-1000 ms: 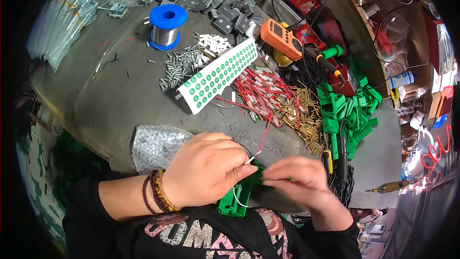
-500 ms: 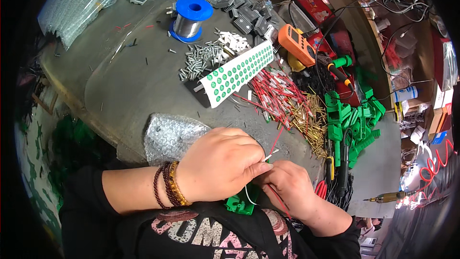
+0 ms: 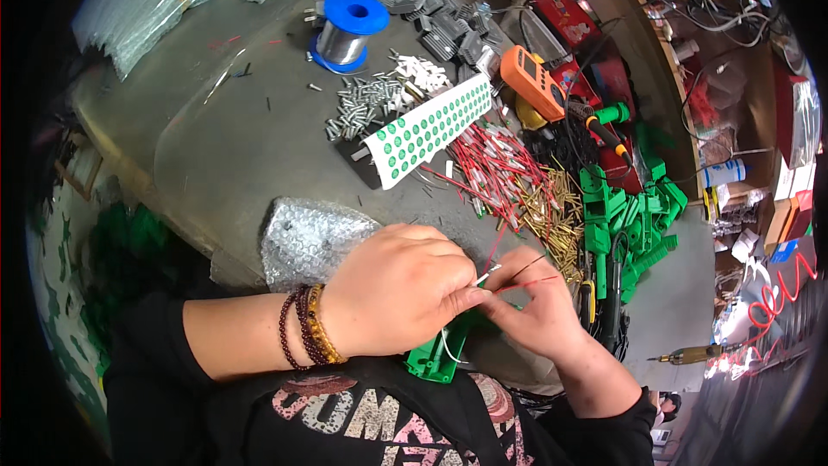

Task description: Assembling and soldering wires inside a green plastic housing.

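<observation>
My left hand, back uppermost with beaded bracelets on its wrist, is closed in a pinch around a thin white wire whose pale end pokes out past the thumb. Against its thumb tip, my right hand grips a red wire. A dark wire runs beside the red one across the right fingers. The exact joint between the wires is hidden by the fingertips. Beneath the hands, close to my body, sits a green plastic housing with a looping white wire at it.
Bubble wrap lies beside my left hand. Beyond are a green-dotted sticker sheet, red wired parts, brass pins, screws and a blue solder spool. Green housings and an orange multimeter are at right.
My right hand has turned and its fingers have lifted. The red and dark wire ends that hung below it now point up and right across its fingers. My left hand keeps its pinch.
</observation>
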The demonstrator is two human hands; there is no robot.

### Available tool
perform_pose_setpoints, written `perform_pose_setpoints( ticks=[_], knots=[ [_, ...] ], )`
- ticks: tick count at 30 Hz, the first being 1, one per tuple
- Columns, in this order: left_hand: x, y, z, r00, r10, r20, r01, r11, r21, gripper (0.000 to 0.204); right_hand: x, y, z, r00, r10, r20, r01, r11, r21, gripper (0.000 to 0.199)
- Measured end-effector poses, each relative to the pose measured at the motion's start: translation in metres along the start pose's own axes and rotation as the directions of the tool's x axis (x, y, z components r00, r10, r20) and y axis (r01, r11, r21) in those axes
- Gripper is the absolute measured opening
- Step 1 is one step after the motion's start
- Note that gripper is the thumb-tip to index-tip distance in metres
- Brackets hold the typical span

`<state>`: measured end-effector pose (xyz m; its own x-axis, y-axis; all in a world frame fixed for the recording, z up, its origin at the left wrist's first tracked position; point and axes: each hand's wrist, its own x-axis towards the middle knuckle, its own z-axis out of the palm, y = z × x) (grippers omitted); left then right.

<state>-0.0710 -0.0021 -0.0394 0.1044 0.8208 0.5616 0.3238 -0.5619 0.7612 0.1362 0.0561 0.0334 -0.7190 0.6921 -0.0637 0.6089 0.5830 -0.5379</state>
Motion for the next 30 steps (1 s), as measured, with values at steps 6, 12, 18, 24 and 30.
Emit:
perform_pose_setpoints(
  ticks=[6, 12, 18, 24, 30],
  knots=[
    [-0.001, 0.002, 0.001, 1.000, 0.017, -0.024, -0.018, 1.000, -0.009, 0.022, 0.015, 0.011, -0.010, 0.813, 0.305, 0.495, -0.362, 0.932, 0.021, 0.041],
    [-0.002, 0.000, 0.002, 0.998, 0.026, -0.059, -0.028, 0.999, -0.034, 0.023, 0.030, 0.003, -0.005, 0.706, 0.361, 0.609, -0.517, 0.850, 0.096, 0.037],
    [0.001, 0.002, -0.002, 1.000, 0.016, -0.022, -0.016, 1.000, -0.019, 0.022, 0.022, 0.007, 0.001, 0.797, 0.290, 0.530, -0.445, 0.875, 0.191, 0.035],
    [0.004, 0.001, -0.001, 0.999, 0.008, 0.037, -0.007, 1.000, -0.023, 0.014, 0.007, 0.017, -0.007, 0.896, 0.198, 0.398, -0.345, 0.875, 0.340, 0.041],
    [0.017, 0.021, 0.007, 0.989, -0.111, 0.096, 0.081, 0.960, 0.268, 0.011, -0.010, 0.042, 0.009, 0.991, -0.065, -0.115, 0.112, 0.875, 0.471, 0.011]
  ],
)
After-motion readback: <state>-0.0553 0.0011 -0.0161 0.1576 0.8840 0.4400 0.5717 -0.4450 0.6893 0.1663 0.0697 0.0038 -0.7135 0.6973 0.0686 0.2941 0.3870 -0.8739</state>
